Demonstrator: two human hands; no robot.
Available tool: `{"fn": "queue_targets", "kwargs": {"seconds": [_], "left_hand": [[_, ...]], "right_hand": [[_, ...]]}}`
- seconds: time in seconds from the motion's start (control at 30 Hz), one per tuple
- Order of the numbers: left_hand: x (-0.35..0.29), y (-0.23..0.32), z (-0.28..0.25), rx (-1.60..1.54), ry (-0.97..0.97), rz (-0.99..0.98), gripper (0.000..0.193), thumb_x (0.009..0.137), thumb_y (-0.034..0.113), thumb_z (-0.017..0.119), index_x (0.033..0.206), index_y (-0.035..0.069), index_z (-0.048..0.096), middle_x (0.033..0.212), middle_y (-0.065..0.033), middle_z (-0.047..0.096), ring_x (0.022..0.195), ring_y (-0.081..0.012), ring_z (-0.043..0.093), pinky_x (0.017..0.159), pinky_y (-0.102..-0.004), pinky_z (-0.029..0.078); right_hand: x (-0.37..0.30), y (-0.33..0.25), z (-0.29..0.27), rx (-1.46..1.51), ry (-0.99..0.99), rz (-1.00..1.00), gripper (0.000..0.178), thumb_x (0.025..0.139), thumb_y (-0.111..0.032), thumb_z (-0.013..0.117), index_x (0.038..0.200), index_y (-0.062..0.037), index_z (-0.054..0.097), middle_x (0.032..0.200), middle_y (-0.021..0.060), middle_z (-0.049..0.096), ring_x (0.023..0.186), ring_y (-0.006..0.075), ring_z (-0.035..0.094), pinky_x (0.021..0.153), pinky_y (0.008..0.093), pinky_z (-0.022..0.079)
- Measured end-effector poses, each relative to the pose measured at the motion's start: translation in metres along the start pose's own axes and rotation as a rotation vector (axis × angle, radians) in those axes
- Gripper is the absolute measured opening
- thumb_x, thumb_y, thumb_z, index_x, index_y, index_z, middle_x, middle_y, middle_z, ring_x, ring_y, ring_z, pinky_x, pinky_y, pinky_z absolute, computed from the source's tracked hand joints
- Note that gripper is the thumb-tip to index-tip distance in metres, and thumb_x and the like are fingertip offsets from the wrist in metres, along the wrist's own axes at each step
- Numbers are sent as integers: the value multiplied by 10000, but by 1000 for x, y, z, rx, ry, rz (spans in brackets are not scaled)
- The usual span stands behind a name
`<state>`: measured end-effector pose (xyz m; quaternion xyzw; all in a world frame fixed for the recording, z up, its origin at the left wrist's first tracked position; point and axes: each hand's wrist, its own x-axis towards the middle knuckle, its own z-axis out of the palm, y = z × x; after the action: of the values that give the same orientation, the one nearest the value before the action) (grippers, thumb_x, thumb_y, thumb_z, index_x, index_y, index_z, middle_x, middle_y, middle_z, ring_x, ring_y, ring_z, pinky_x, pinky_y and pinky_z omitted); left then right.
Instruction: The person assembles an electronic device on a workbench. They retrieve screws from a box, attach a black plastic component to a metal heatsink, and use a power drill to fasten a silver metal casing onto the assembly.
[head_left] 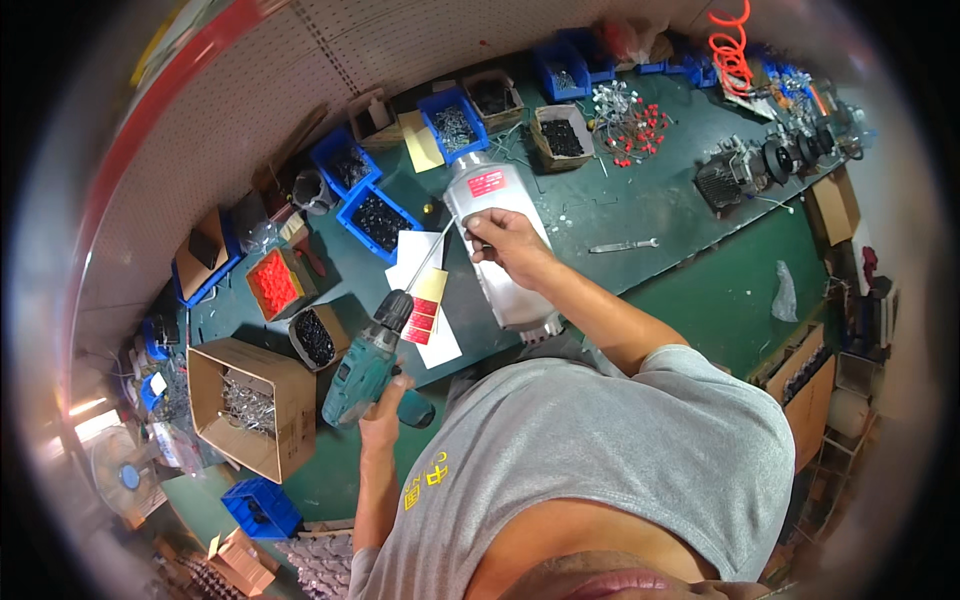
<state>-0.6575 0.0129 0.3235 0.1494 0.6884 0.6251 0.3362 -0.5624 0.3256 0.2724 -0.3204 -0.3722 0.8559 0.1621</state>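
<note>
My left hand [385, 405] is wrapped round the handle of a teal and black cordless drill [362, 375]. A long thin bit [430, 258] runs from its chuck up to the left edge of a silver metal housing [510, 290]. That housing bears a red label [487, 183] near its far end. Over the housing's face lies my right hand [505, 240], fingers curled and pinched together near the bit's tip. Whatever those fingertips grip is too small to make out. White sheets [437, 345] with red and yellow labels [422, 318] lie between drill and housing.
Blue bins [378, 222] of small parts line the green bench's back. At left stand a cardboard box [250, 410] of metal pieces and a box of red parts [273, 283]. A wrench [623, 245] lies right of the housing; small motors [735, 172] sit farther right.
</note>
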Motion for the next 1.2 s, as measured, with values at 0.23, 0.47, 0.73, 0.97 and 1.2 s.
{"fn": "queue_targets", "kwargs": {"seconds": [0.23,0.47,0.73,0.97,1.2], "left_hand": [[9,17,97,64,-57,-97,313,884,11,676,1193,-32,651,1012,-92,697,853,-184,687,770,-325,567],[17,26,140,228,-145,-167,291,889,75,703,1170,3,679,1045,-88,716,882,-169,692,793,-329,556],[34,47,164,362,-73,-207,322,854,88,698,1156,-18,664,945,-88,691,816,-179,671,775,-338,545],[60,85,160,290,-65,-381,308,832,98,697,1112,-26,670,866,-98,687,778,-192,665,740,-341,544],[98,121,160,377,-187,-390,285,851,75,701,1115,-28,667,877,-99,686,753,-188,645,695,-327,545]], "right_hand": [[2,-38,-101,207,-38,10,167,980,-93,670,1091,31,674,920,71,680,751,123,655,700,268,617],[7,-54,-156,292,-146,67,209,980,-43,644,1165,53,636,936,71,653,809,132,664,749,268,635],[23,-56,-180,426,-191,57,234,985,-50,651,1197,48,636,1035,120,696,854,186,722,778,292,653],[32,-79,-190,-67,-290,38,240,973,-44,648,1179,77,666,999,143,716,882,201,728,818,318,636],[50,-78,-214,61,-486,260,228,974,-60,664,1176,44,675,1025,140,723,881,182,725,787,303,637]]}}
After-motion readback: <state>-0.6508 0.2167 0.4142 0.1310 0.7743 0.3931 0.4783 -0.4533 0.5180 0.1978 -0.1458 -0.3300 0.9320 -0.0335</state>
